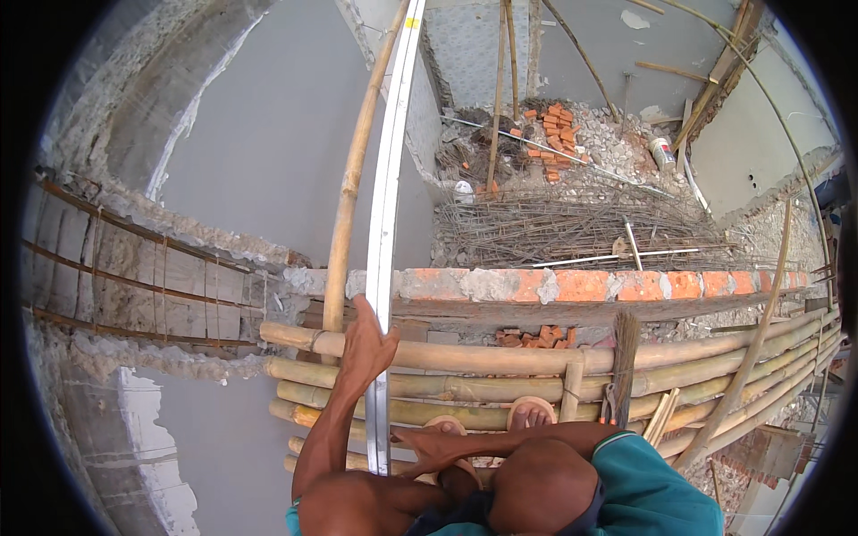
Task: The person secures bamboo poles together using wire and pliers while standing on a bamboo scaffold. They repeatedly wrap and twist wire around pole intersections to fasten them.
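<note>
A long silver aluminium straightedge [382, 214] with a yellow patch near its far end runs away from me, left of centre. My left hand [368, 344] is closed around it at the near side of the brick wall top. Lower down, my right hand [431, 447] grips the straightedge by its near end, its fingertips partly hidden at the bar's edge. A bamboo pole [353, 179] stands just left of the straightedge. Beneath my hands is a platform of bamboo poles [465, 387], where my sandalled feet [532, 414] rest.
Ahead is a brick wall top [581, 286]. Beyond it lie tangled steel rods [572, 228], stacked orange bricks [559, 134] and rubble. A stiff brush [625, 357] and red-handled pliers [609, 404] sit on the right bamboo. Exposed rebar [152, 286] spans a gap at left.
</note>
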Tool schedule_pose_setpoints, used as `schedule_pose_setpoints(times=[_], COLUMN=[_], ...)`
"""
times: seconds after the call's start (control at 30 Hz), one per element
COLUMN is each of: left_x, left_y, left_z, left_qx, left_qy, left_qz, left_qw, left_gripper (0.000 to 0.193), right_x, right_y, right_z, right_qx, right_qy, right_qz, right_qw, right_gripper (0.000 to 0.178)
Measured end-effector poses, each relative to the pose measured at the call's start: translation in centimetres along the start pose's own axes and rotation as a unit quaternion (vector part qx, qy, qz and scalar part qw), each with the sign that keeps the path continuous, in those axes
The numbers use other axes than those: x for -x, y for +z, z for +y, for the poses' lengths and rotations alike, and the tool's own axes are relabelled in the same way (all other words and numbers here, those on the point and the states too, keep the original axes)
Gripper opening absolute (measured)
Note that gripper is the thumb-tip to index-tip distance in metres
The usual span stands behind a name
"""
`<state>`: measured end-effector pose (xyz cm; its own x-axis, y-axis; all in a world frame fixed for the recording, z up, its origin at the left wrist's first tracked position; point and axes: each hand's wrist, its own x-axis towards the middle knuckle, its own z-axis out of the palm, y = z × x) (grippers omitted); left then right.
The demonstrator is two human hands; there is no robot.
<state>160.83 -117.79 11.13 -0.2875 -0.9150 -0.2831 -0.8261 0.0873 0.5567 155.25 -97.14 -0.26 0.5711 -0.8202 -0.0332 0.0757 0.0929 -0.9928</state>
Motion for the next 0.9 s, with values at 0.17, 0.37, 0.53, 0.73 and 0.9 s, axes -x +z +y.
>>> schedule_pose_setpoints(times=[0.17,0.37,0.53,0.73,0.9], left_x=[-1.0,15.1,23.7,20.5,15.5], left_y=[-0.9,2.6,7.0,5.6,3.8], left_z=[3.4,-9.0,-18.9,-13.2,-6.0], left_qx=[0.185,0.183,0.174,0.091,0.035], left_qy=[0.105,0.039,-0.154,-0.171,-0.081], left_qz=[-0.020,-0.107,-0.242,-0.276,-0.312], left_qw=[0.977,0.976,0.942,0.942,0.946], left_gripper=[0.094,0.125,0.107,0.100,0.094], right_x=[-5.6,-3.6,0.8,8.7,17.0], right_y=[-1.0,-13.5,-21.3,-25.0,-28.0], right_z=[-1.3,-4.3,-4.5,-5.7,-8.4], right_qx=[-0.335,-0.449,-0.440,-0.374,-0.330], right_qy=[0.096,-0.048,-0.120,-0.185,-0.219], right_qz=[0.123,0.323,0.442,0.534,0.651], right_qw=[0.929,0.832,0.772,0.735,0.648], right_gripper=[0.058,0.048,0.048,0.032,0.028])
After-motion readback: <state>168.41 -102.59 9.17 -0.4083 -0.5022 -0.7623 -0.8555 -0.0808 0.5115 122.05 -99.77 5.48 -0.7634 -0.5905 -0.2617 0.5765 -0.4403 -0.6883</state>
